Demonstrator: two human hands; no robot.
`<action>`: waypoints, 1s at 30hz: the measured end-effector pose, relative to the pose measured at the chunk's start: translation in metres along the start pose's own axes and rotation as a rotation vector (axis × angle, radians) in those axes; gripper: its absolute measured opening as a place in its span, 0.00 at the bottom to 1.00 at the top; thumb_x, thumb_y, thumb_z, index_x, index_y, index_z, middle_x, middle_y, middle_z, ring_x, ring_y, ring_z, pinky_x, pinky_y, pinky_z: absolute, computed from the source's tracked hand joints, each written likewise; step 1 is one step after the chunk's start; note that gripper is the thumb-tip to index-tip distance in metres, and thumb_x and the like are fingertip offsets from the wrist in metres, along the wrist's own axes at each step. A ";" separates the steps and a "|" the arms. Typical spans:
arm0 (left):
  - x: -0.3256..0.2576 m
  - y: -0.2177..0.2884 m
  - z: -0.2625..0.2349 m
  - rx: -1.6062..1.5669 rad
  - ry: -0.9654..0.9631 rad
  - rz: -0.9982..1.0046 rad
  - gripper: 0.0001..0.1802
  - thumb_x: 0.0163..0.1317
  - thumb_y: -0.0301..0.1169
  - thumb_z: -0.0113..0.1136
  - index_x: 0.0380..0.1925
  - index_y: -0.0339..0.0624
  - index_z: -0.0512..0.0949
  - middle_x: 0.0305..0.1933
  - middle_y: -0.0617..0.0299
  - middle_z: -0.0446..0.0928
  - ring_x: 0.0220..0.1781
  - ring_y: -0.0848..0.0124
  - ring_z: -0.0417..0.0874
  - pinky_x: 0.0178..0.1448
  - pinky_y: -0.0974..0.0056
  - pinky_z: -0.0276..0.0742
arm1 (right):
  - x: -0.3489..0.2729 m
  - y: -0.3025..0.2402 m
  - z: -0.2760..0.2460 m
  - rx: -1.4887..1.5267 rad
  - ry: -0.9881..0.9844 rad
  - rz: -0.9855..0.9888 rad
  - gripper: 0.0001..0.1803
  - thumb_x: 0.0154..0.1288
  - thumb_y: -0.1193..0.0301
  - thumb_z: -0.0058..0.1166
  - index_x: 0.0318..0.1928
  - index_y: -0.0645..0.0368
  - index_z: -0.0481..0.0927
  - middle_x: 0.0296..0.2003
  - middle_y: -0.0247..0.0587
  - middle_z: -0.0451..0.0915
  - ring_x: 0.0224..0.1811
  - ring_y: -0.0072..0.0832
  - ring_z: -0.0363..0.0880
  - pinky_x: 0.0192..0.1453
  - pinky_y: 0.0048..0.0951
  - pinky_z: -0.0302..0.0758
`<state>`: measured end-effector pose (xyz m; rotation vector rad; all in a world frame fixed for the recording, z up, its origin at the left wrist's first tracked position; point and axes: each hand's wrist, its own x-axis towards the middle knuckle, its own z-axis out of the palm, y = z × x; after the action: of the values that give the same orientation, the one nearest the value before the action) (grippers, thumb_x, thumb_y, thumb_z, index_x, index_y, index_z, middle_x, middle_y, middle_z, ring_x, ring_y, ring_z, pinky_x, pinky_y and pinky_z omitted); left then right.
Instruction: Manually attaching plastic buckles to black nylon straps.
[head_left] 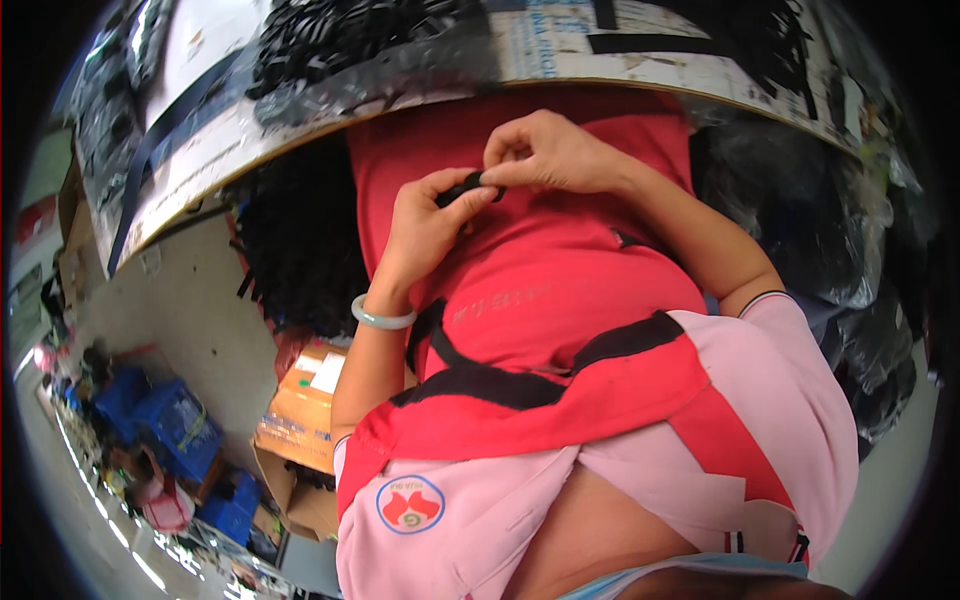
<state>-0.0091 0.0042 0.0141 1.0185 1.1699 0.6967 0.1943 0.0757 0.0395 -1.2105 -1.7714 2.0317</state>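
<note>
Above the lap of my red apron (560, 250), both hands meet at a small black piece (470, 188), perhaps folded strap; its exact kind is too small to tell. My left hand (428, 222), with a pale bangle (382, 314) on its wrist, grips it between thumb and fingers. Thumb and forefinger of my right hand (548, 152) pinch its right end, while the other fingers curl in. Most of the piece is covered by fingers.
Just beyond my hands runs the table edge (420, 97). On it lie a heap of black strap pieces (350, 40) and a loose black strap (660, 44). Plastic-wrapped black bundles (800, 210) stand at right, a cardboard box (300, 410) at lower left, blue crates (175, 425) farther off.
</note>
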 end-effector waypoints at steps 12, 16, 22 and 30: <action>0.033 -0.002 0.005 -0.913 -0.116 -0.302 0.15 0.73 0.40 0.49 0.43 0.38 0.73 0.36 0.57 0.76 0.36 0.67 0.80 0.21 0.72 0.75 | -0.051 0.053 -0.111 -1.198 0.928 -0.485 0.18 0.58 0.61 0.62 0.47 0.56 0.82 0.46 0.38 0.81 0.51 0.38 0.77 0.57 0.36 0.71; 0.039 0.000 0.005 -0.967 -0.162 -0.212 0.12 0.69 0.36 0.56 0.44 0.39 0.75 0.34 0.62 0.73 0.34 0.70 0.78 0.22 0.73 0.71 | -0.056 0.042 -0.083 -0.845 0.807 -0.495 0.12 0.60 0.69 0.62 0.43 0.60 0.83 0.41 0.37 0.82 0.45 0.33 0.78 0.50 0.27 0.73; 0.030 0.018 0.023 -0.782 0.027 -0.072 0.09 0.66 0.31 0.59 0.42 0.37 0.77 0.32 0.61 0.78 0.28 0.75 0.78 0.21 0.75 0.68 | -0.039 -0.019 -0.005 0.263 0.247 -0.103 0.10 0.70 0.68 0.54 0.40 0.63 0.81 0.30 0.29 0.80 0.32 0.12 0.74 0.37 0.15 0.70; 0.022 0.017 0.033 -0.468 0.202 0.094 0.11 0.66 0.28 0.60 0.46 0.34 0.80 0.25 0.61 0.78 0.18 0.78 0.73 0.20 0.76 0.64 | -0.030 -0.006 0.000 0.661 0.121 0.077 0.13 0.70 0.62 0.54 0.38 0.59 0.80 0.23 0.26 0.75 0.21 0.11 0.67 0.23 0.14 0.64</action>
<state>0.0291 0.0209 0.0228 0.6193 1.0644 1.1081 0.2114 0.0585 0.0580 -1.1494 -0.8804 2.2524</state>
